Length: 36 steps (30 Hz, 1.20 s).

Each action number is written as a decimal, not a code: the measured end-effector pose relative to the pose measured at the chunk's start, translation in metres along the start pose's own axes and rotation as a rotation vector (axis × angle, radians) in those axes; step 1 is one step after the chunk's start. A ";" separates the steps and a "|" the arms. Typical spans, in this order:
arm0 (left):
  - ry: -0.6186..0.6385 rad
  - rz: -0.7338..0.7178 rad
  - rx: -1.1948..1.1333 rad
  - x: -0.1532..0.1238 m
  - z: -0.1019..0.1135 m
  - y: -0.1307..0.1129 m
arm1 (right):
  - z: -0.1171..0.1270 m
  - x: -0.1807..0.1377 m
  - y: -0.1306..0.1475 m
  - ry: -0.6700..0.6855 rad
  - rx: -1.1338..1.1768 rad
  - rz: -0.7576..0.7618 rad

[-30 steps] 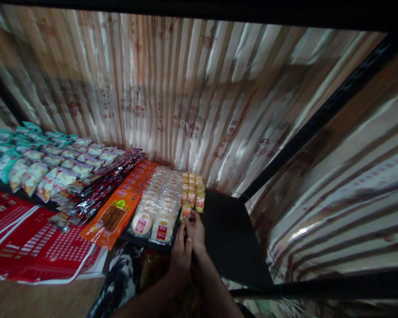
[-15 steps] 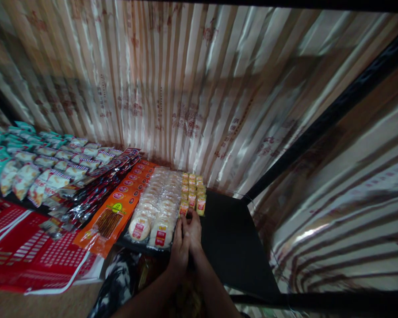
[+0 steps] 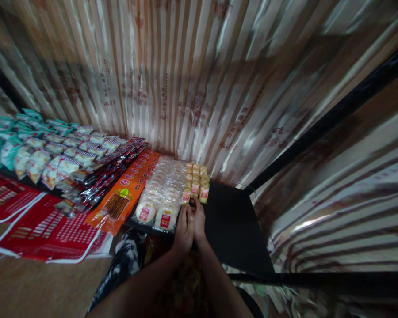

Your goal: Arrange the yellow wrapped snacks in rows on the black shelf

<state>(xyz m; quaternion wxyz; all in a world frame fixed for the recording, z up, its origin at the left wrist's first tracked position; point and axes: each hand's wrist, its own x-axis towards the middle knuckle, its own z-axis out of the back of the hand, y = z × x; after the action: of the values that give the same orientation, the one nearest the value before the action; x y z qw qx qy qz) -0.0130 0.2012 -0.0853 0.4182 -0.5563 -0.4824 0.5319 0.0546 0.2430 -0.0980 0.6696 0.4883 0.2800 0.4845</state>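
Both hands meet at the front of a block of small yellow snack packets [image 3: 196, 179] on a black shelf [image 3: 232, 225]. My left hand [image 3: 183, 229] and my right hand [image 3: 198, 218] lie side by side, fingers pressed together. Their tips touch the nearest yellow packet [image 3: 187, 196] in the front row. Left of them lie rows of round pale cakes in clear wrap [image 3: 161, 194]. Whether either hand actually grips the packet is not visible.
Orange packs [image 3: 126, 194], dark red packs [image 3: 102, 181] and white and teal snack bags [image 3: 43, 150] fill the shelf to the left. Red printed bags [image 3: 43, 229] lie on the wooden floor. Striped shiny cloth [image 3: 172, 79] backs the shelf. A black frame bar [image 3: 318, 278] runs at the lower right.
The view has swung slightly, shifting everything up and to the right. My hands have stayed together at the front of the yellow packets, the nearest packet now set closer in line with the row.
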 end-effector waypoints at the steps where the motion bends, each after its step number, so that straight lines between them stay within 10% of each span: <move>1: -0.005 -0.014 0.015 -0.004 0.001 -0.002 | 0.002 -0.003 0.002 -0.015 -0.012 -0.010; 19: 0.248 -0.315 0.280 -0.121 0.065 0.035 | 0.028 -0.136 -0.029 0.046 -0.040 0.075; 29: 0.255 0.195 0.566 -0.103 0.079 0.075 | 0.029 -0.154 -0.080 0.084 -0.434 -0.009; 36: 0.362 0.278 0.721 -0.082 0.058 0.084 | 0.029 -0.130 -0.103 0.258 -0.710 -0.021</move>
<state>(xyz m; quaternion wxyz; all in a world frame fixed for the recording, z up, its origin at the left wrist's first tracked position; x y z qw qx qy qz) -0.0608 0.1020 -0.1565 0.5883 -0.5184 -0.1049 0.6117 0.0695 0.1063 -0.1953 0.7613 0.1580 0.1815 0.6021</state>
